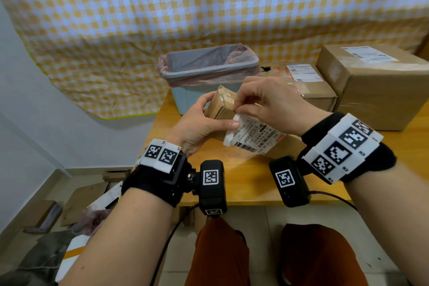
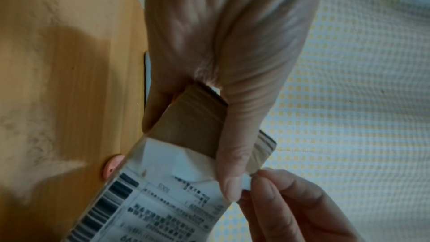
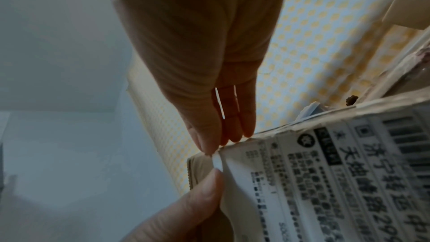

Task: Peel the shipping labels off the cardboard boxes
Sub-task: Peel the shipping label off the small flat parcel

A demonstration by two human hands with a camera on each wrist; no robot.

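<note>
At the centre of the head view, just above the near edge of the wooden table (image 1: 243, 183), a small cardboard box (image 1: 219, 109) is held tilted, one end raised toward the lined waste bin (image 1: 185, 100) behind it. The left hand (image 1: 199, 121) is curled round the box from the left, thumb lying along the face next to the white shipping label (image 1: 253, 134). The right hand (image 1: 271, 102) comes in from the right, its thumb and forefinger closed in a pinch on the label's lifted corner (image 2: 247, 181); its other fingers are loosely curled and hold nothing.

The box looks light and stiff enough to be steadied by one hand, though its taped surface is probably slick, so a firm wrap round the edges seems wise. The label is thin paper, printed with barcodes and text, and likely to tear if pulled sharply or straight upward. In the lower centre of the left wrist view, the white corner sits between the right fingertips (image 2: 267, 187) and the left thumb, only a small flap free, most of the sheet appearing stuck down. The best hold is probably that flap, gripped as close to the glue line as possible and drawn low across the face.

In the upper right of the head view, two bigger cardboard boxes (image 1: 311, 86) (image 1: 376, 86) carry labels, seemingly untouched.
</note>
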